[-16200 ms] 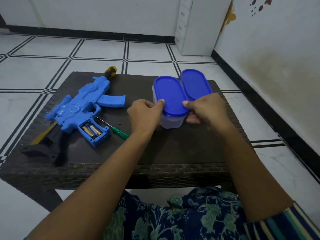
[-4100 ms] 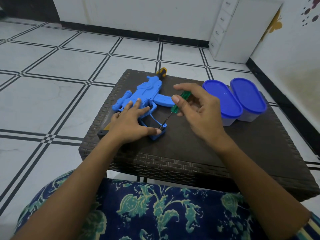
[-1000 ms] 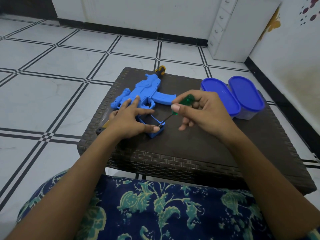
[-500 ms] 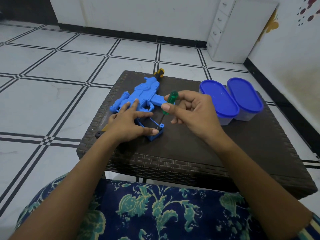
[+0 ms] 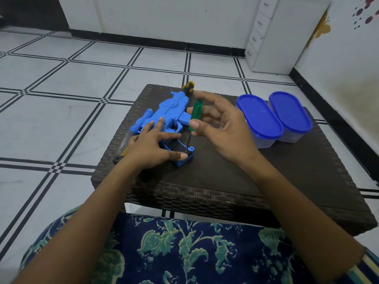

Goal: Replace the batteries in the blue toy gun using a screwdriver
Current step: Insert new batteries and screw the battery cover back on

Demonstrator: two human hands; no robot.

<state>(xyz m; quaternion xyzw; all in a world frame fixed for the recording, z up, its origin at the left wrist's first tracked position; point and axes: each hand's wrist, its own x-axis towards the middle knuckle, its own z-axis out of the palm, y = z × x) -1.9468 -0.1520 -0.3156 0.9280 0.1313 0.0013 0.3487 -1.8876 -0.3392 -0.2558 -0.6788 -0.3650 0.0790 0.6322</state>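
The blue toy gun (image 5: pixel 167 113) lies on the left part of the dark woven table (image 5: pixel 225 181), its yellow-and-black muzzle toward the far edge. My left hand (image 5: pixel 152 145) rests flat on the gun with spread fingers, the thumb pressing the black cover of the battery compartment (image 5: pixel 182 155). My right hand (image 5: pixel 219 128) pinches the green-handled screwdriver (image 5: pixel 194 115) between thumb and fingers. The screwdriver stands nearly upright, its thin shaft reaching down to the corner of the compartment. The batteries are hidden.
Two clear containers with blue lids (image 5: pixel 259 117) (image 5: pixel 290 114) stand side by side at the table's right. A white drawer cabinet (image 5: pixel 274 35) stands in the far corner by the wall. Tiled floor surrounds the table; my lap in patterned cloth is at the near edge.
My right hand has raised the screwdriver from a slant to nearly upright, tip staying at the compartment corner. The left hand keeps pressing the gun.
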